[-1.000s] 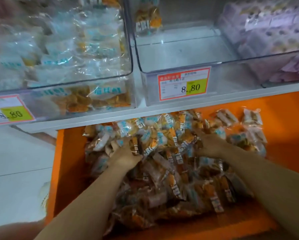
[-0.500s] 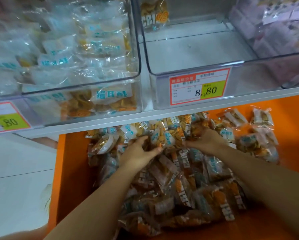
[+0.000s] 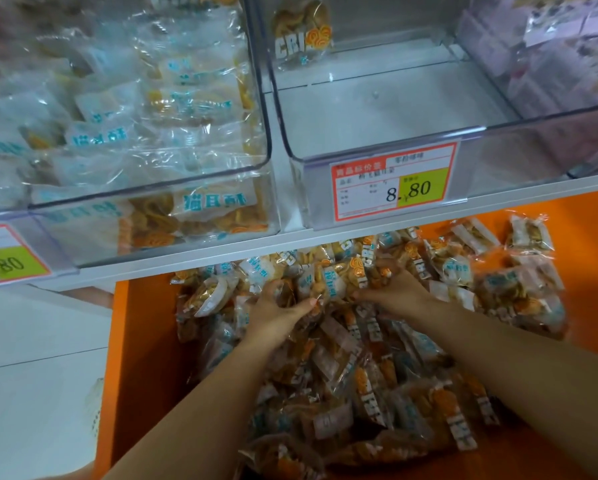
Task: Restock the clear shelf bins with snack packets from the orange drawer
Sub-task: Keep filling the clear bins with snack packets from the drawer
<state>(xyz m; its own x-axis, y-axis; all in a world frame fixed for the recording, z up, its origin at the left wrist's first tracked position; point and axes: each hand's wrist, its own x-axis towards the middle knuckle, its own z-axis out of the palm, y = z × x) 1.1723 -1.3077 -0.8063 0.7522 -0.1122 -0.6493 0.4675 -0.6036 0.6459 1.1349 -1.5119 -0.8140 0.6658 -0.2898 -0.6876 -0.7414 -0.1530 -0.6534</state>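
Pkts gripped: L hand, R hand.

1. The middle bin sits on the shelf, straight ahead of me.
2. A lone packet leans at the middle bin's back wall, in its left corner.
3. A price tag is fixed to the middle bin's front wall.
4. The left bin stands just left of the middle bin, and the right bin stands against its right side.
5. The drawer juts out below and in front of the middle bin.
6. The packets lie heaped in the drawer, reaching back under the middle bin.
7. My left hand and right hand lie side by side on the heap, just in front of the middle bin, with my fingers curled round packets.
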